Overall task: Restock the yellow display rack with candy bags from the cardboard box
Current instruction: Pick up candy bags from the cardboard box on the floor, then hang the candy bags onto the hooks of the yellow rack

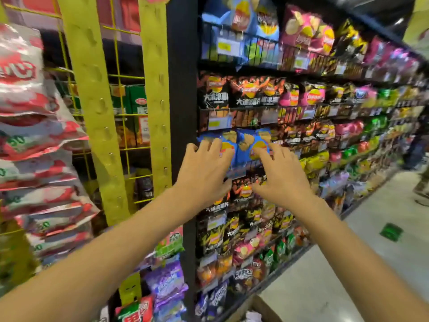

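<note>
The yellow display rack (92, 117) stands at the left, two pegged yellow uprights with a wire grid between them. Red-and-white candy bags (34, 140) hang stacked at its left side, and purple and green bags (166, 277) hang lower, near its foot. Both my arms are stretched forward. My left hand (204, 173) and my right hand (281, 177) hover with fingers spread in front of blue chip bags (246, 145) on the black shelf; neither holds anything. A corner of the cardboard box (262, 307) shows at the bottom edge.
A black shelving unit (183, 89) full of chip bags runs from the centre back to the right. The pale aisle floor (348, 263) lies to the right, with a green object (391, 231) on it. A person's shoe (421, 196) shows at the far right.
</note>
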`<state>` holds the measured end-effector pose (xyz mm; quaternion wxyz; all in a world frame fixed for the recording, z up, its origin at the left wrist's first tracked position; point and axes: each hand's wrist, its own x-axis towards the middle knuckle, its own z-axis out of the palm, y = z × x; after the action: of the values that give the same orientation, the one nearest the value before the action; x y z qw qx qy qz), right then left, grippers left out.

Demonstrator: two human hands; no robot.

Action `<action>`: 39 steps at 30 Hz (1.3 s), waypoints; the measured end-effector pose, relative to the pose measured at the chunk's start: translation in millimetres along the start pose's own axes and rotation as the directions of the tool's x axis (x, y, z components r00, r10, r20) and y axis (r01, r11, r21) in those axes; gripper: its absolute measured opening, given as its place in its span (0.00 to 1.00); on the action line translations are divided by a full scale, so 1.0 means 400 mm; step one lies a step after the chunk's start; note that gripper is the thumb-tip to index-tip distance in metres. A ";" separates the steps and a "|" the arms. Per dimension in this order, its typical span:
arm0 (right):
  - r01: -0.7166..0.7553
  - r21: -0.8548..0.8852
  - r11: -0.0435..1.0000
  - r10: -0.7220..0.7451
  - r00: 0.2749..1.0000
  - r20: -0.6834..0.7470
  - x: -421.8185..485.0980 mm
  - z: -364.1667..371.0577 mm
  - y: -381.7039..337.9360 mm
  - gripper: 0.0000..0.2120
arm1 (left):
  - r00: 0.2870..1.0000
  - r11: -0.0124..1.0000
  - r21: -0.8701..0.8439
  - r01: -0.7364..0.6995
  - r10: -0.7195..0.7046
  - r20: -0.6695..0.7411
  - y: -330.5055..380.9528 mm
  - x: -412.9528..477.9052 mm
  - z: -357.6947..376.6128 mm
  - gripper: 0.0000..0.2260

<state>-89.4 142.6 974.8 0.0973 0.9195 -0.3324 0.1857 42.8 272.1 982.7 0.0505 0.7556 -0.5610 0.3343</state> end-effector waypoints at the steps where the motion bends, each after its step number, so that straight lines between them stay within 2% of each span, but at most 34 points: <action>1: -0.014 -0.002 1.000 0.014 1.000 0.027 -0.023 0.027 0.033 0.40 | 1.000 1.000 -0.019 0.001 -0.001 0.020 0.041 0.000 0.025 0.25; 8: -0.104 0.009 0.995 0.100 0.972 0.212 -0.117 0.211 0.171 0.39 | 0.974 0.993 -0.101 -0.060 0.080 0.213 0.216 0.012 0.194 0.28; 16: -0.203 0.009 0.979 0.185 0.907 0.380 -0.145 0.420 0.261 0.39 | 0.879 0.977 -0.163 -0.136 0.195 0.435 0.344 0.033 0.455 0.29; 22: -0.318 0.008 0.948 0.265 0.806 0.530 -0.154 0.617 0.302 0.38 | 0.761 0.938 -0.285 -0.198 0.331 0.558 0.428 0.001 0.698 0.28; 25: -0.380 0.013 0.925 0.298 0.745 0.597 -0.172 0.725 0.325 0.38 | 0.723 0.934 -0.308 -0.181 0.339 0.602 0.464 -0.019 0.821 0.27; 29: -0.443 0.020 0.896 0.314 0.666 0.677 -0.228 0.906 0.350 0.36 | 0.630 0.927 -0.338 -0.160 0.360 0.688 0.514 -0.083 1.001 0.25; 32: -0.517 0.034 0.855 0.319 0.577 0.752 -0.288 1.087 0.366 0.33 | 0.561 0.929 -0.359 -0.093 0.346 0.752 0.567 -0.158 1.163 0.22; 35: -0.575 0.042 0.817 0.317 0.508 0.801 -0.379 1.302 0.372 0.33 | 0.477 0.931 -0.362 -0.038 0.335 0.812 0.646 -0.268 1.360 0.23; 39: -0.596 0.029 0.802 0.287 0.427 0.857 -0.523 1.623 0.384 0.34 | 0.442 0.914 -0.397 -0.084 0.391 0.807 0.772 -0.465 1.655 0.20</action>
<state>-157.3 -50.2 306.1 -0.2764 0.7754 -0.5344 -0.1915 40.1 11.8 275.0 -0.1767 0.7140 -0.6525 -0.1823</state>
